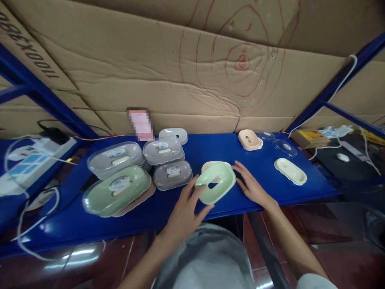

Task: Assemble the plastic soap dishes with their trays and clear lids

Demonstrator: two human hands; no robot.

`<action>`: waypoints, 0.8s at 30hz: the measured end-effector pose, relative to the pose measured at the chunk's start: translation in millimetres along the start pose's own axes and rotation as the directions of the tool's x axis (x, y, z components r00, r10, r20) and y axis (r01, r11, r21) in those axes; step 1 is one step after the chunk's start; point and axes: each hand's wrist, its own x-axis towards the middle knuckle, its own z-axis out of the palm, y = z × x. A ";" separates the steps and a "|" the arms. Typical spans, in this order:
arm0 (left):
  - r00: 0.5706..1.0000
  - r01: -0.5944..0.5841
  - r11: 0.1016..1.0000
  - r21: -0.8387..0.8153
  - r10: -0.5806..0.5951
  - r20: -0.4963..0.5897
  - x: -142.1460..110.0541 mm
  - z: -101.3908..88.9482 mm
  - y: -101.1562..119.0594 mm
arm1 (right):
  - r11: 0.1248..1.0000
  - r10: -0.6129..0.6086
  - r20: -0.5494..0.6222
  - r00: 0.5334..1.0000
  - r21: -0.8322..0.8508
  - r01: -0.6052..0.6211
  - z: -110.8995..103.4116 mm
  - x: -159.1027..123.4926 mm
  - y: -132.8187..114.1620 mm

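Note:
A pale green plastic box shell [221, 192], rounded with an oval slot, is tilted above a cream base [207, 164], mostly hidden beneath it. My left hand [188, 206] grips the shell's left side, its thumb at the near edge and a fingertip by the slot. My right hand [251, 184] is at the shell's right edge, fingers apart, fingertips close to or touching the rim. Left of the shell stands a grey box with a clear cover [173, 175]. To the right lies a separate cream base [290, 171].
Several covered boxes, including a green one [117, 190], stand on the left of the blue table [207, 144]. A peach shell [249, 139] and clear covers [285, 148] lie back right. A power strip [33, 164] with cables sits far left; cardboard [150, 60] backs the table.

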 end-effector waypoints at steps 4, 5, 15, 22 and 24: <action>0.999 -0.017 1.000 0.014 0.016 0.041 31.3 7.9 -7.6 | 0.996 0.045 -0.125 0.991 0.082 -0.035 -0.5 -2.1 -6.8; 0.999 -0.019 0.999 0.031 0.018 0.047 38.9 11.6 -10.6 | 0.998 0.032 -0.116 0.993 0.058 -0.025 -0.4 -0.3 -9.7; 0.989 0.039 0.997 0.071 -0.049 0.137 43.4 32.1 -24.0 | 0.925 -0.223 -0.001 0.975 -0.316 0.211 15.5 3.6 -28.9; 0.997 0.041 0.990 0.133 -0.049 0.058 16.4 26.3 -20.4 | 0.950 -0.295 0.025 0.955 -0.099 0.296 -4.2 50.3 -34.7; 0.998 0.022 0.993 0.120 -0.029 0.056 6.6 22.6 -19.1 | 0.951 -0.304 -0.024 0.952 -0.070 0.301 5.0 92.3 -34.3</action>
